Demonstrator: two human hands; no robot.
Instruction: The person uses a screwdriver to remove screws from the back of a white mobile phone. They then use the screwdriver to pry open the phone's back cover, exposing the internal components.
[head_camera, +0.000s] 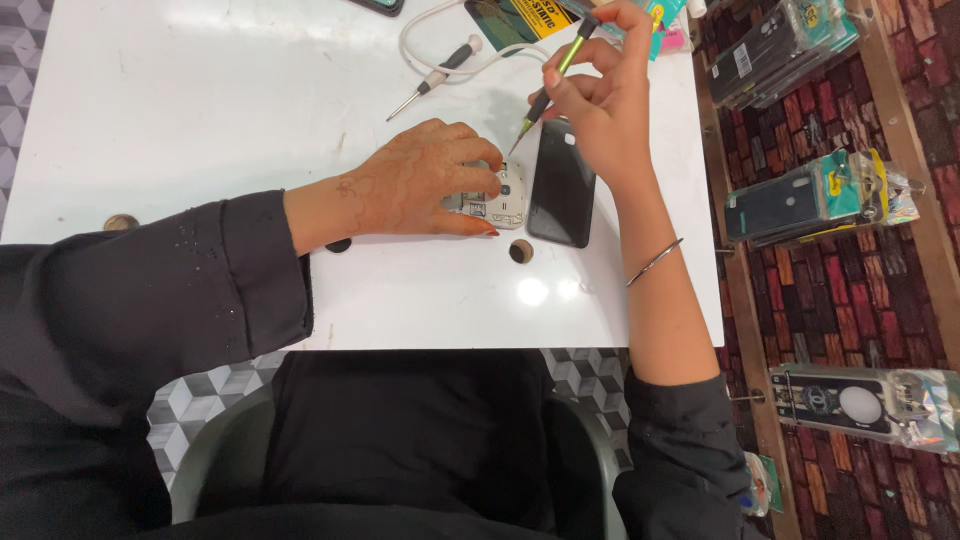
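While we are sitting at the glossy white counter (250, 110), we are pressing our left hand (425, 180) flat over a small opened white phone with its inner parts showing (500, 195), the fingers (478, 182) lying together on top of it and pinning it to the surface near the counter's middle. We are holding our right hand (605, 105) raised just above and to the right of that phone, with its fingers (575, 85) pinched shut on a slim green-and-black screwdriver (552, 82), whose tip is pointing down toward the upper edge of the phone without clearly touching it. We are keeping a flat black rectangular phone panel (562, 185) lying just beside the white phone, on its right, partly under the right hand. We are wearing a thin metal bangle (655, 262) on the right forearm and black sleeves on both arms. Farther back on the counter, a second screwdriver with a white-and-black handle (432, 80) is lying across a looping white cable (425, 30). To the right of the counter, packaged phone cases (815, 195) are hanging on a brown rack.
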